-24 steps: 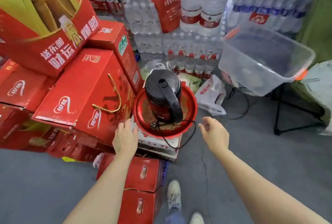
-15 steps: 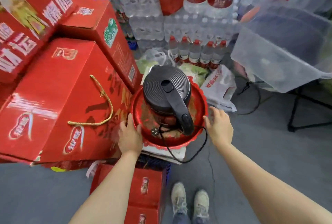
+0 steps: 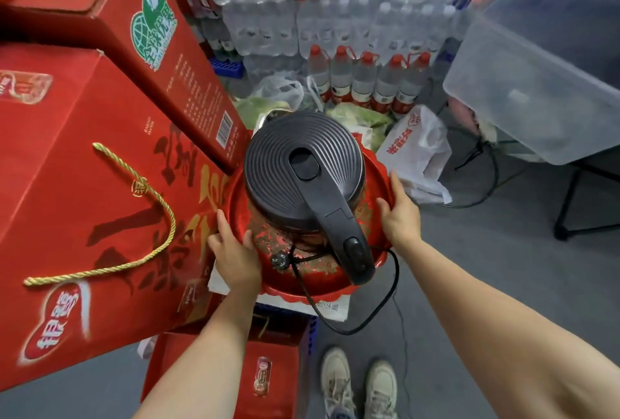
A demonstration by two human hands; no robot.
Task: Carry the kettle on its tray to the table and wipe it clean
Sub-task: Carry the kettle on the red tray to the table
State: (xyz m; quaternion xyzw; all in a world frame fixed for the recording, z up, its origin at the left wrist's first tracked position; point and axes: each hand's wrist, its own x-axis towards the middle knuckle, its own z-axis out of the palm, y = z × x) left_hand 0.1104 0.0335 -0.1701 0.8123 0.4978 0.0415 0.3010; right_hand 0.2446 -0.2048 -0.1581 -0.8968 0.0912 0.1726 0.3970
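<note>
The kettle (image 3: 303,180) is standing on its tray (image 3: 377,180), which is resting on a white carton (image 3: 330,308) atop a stack of boxes, hard against a big red gift box (image 3: 84,203) on the left. The tray is being gripped at opposite edges: the left hand (image 3: 235,252) is closed on the near-left rim with the thumb over the lip, and the right hand (image 3: 401,214) is closed on the right rim with the fingers spread along it. The tray is a round, glossy red dish with a scalloped edge, its inner face being shown as scuffed and flaking; it is judged stiff but slick, so a hold under the rim on both sides is being favoured over a pinch from above. The kettle is judged the heavy part, with a ribbed dark plastic lid, a thick curved handle (image 3: 339,227) pointing toward the person, and a red body largely hidden below. Nothing is fixing it to the tray, so sliding is to be expected if the tray is being tilted. A black cord (image 3: 385,301) is hanging off the front edge in a loop, its plug (image 3: 281,261) lying on the tray, and snagging is being risked. No table can be seen.
</note>
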